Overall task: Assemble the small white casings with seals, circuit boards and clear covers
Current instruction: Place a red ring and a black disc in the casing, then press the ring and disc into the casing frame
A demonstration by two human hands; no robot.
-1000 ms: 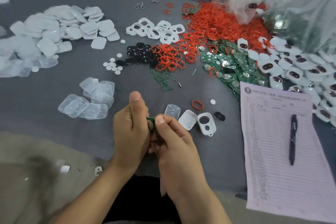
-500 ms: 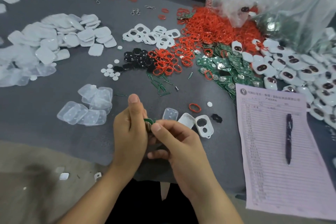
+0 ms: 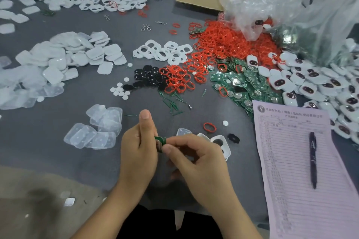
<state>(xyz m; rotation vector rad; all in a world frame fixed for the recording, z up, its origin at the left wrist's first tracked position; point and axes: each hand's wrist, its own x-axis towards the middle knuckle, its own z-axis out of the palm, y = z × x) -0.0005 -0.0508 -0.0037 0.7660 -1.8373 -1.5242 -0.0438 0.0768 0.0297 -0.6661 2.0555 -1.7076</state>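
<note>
Since everything is sorted into heaps across the grey tabletop (image 3: 48, 141), each part seems laid within easy reach. Far left lies a mound of white shells (image 3: 64, 58), and nearer the person a small stack of clear covers (image 3: 97, 128). At the middle, the left hand (image 3: 138, 153) is raised with its thumb pointing up, its fingers curled round a small green circuit board (image 3: 160, 140), of which only an edge shows; I'd guess it is held up close so the work can be seen. The right hand (image 3: 196, 159) meets it there, thumb and forefinger pinching the same board, the other fingers tucked under. What exactly they are doing to it I cannot tell.

Just beyond the right hand wait one clear cover (image 3: 183, 132), an open white casing (image 3: 220, 142), a single red seal (image 3: 209, 127) and a black insert (image 3: 233, 138), set out, I think, as the kit for this one unit. Further right, the big piles of red seals (image 3: 223, 44) and green boards (image 3: 246, 85) feed the job, finished casings (image 3: 314, 83) gather beyond, and a pen (image 3: 313, 159) rests on a pink form (image 3: 303, 200).
</note>
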